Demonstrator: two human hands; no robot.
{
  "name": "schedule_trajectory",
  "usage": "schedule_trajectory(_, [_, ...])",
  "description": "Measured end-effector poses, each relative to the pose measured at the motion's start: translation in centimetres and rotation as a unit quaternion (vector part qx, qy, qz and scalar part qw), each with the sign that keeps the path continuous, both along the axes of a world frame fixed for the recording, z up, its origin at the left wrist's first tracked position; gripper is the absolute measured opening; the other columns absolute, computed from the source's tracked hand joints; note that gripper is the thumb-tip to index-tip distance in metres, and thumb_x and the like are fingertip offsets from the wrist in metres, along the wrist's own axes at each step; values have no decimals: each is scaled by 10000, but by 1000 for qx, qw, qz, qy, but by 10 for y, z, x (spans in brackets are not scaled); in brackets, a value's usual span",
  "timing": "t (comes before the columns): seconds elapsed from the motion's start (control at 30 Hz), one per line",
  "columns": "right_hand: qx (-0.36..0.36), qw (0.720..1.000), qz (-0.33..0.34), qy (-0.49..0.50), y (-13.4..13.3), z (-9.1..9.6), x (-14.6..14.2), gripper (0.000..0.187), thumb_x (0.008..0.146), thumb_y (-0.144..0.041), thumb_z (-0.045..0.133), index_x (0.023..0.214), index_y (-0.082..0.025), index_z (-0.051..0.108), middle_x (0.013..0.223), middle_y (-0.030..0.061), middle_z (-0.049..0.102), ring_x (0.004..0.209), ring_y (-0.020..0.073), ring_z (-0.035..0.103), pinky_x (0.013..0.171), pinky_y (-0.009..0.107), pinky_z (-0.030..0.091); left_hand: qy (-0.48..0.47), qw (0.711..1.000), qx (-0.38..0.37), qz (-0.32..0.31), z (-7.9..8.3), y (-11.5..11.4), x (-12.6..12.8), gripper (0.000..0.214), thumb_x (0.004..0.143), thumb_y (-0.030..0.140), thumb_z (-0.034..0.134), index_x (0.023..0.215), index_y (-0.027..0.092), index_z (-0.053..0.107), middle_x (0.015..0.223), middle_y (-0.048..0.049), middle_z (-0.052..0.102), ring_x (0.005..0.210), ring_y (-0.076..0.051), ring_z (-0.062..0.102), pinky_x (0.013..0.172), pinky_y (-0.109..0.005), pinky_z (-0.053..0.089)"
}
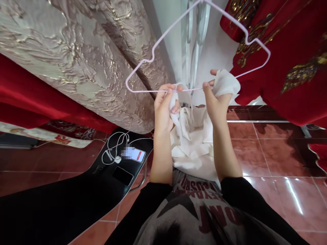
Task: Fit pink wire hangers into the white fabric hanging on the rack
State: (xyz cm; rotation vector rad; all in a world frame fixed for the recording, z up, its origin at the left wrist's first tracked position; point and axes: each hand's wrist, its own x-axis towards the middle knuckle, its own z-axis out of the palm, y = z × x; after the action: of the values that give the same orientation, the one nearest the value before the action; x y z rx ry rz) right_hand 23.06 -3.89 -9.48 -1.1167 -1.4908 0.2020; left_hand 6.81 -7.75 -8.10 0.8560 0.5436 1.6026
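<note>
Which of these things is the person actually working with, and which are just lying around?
In use: white garment, gripped by the left hand and right hand; pale wire hanger, held at its bottom bar.
Lying about: phone and white cable on the black chair; gold brocade fabric; red embroidered garment.

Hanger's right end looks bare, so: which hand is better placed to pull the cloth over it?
Probably the right hand: it grips bunched white cloth nearest that end of the hanger.
</note>
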Motion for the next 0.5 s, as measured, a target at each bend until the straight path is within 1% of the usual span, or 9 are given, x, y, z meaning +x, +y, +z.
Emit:
schedule_trajectory(0.03, [8, 999, -13, 38, 0, 0, -2, 489, 938, -628, 463, 1221, -229, 483, 906, 64, 575, 859, 181, 614, 812, 372, 543, 1, 1000, -11, 5, -3, 0, -6, 139, 905, 284, 682, 977, 209, 591, 1008, -54, 683, 411, -27, 349, 393, -170, 288])
schedule_trajectory(0.07, [14, 998, -9, 55, -1, 1, -2, 490, 917, -635, 505, 1177, -220, 500, 869, 50, 557, 803, 163, 595, 784, 355, 542, 2, 999, -26, 22, -6, 0, -13, 184, 869, 245, 690, 1015, 214, 584, 1031, -61, 696, 433, -43, 393, 414, -176, 326])
schedule_trajectory(0.17, [33, 995, 10, 97, -3, 11, 6, 480, 876, -618, 591, 1122, -214, 506, 812, 19, 517, 743, 126, 549, 780, 327, 538, 0, 990, -73, 118, -10, 4, -42, 356, 739, 104, 628, 1061, 230, 544, 1013, -47, 726, 518, -94, 498, 488, -207, 430])
schedule_trajectory(0.23, [34, 993, 19, 108, -4, 17, 14, 479, 857, -597, 631, 1109, -209, 508, 792, 12, 504, 735, 121, 535, 797, 328, 534, 3, 979, -92, 180, -6, 7, -67, 470, 648, 65, 561, 1077, 251, 511, 993, -21, 739, 555, -110, 519, 526, -224, 474])
schedule_trajectory(0.27, [33, 993, 20, 108, -4, 18, 17, 477, 849, -585, 646, 1106, -206, 513, 789, 14, 504, 733, 121, 529, 799, 329, 531, 14, 975, -94, 199, -1, 10, -78, 524, 620, 69, 546, 1102, 267, 491, 990, -7, 743, 577, -117, 531, 550, -234, 495])
schedule_trajectory(0.33, [18, 995, 25, 99, -6, 18, 20, 461, 849, -562, 655, 1114, -210, 521, 799, 24, 516, 731, 121, 520, 793, 325, 522, 72, 972, -77, 210, 12, 15, -98, 552, 649, 114, 551, 1162, 297, 462, 1015, 12, 744, 655, -143, 579, 621, -279, 549])
schedule_trajectory(0.4, [9, 996, 27, 89, -7, 15, 17, 451, 862, -572, 632, 1121, -222, 516, 837, 38, 537, 739, 125, 523, 776, 323, 514, 163, 964, -47, 203, 27, 22, -108, 458, 768, 210, 573, 1202, 322, 475, 1062, 19, 736, 796, -182, 630, 732, -352, 593])
schedule_trajectory(0.43, [6, 996, 26, 82, -7, 12, 14, 453, 871, -589, 610, 1124, -227, 510, 857, 43, 544, 751, 129, 534, 778, 327, 514, 209, 956, -31, 202, 35, 27, -108, 391, 824, 269, 583, 1202, 328, 502, 1078, 18, 731, 870, -201, 640, 787, -387, 601])
schedule_trajectory(0.5, [9, 997, 18, 75, -7, 8, 8, 467, 885, -620, 571, 1127, -227, 499, 888, 47, 548, 778, 136, 557, 793, 340, 516, 281, 935, 3, 214, 49, 36, -101, 273, 885, 347, 607, 1155, 319, 576, 1063, 10, 727, 965, -228, 641, 857, -431, 602])
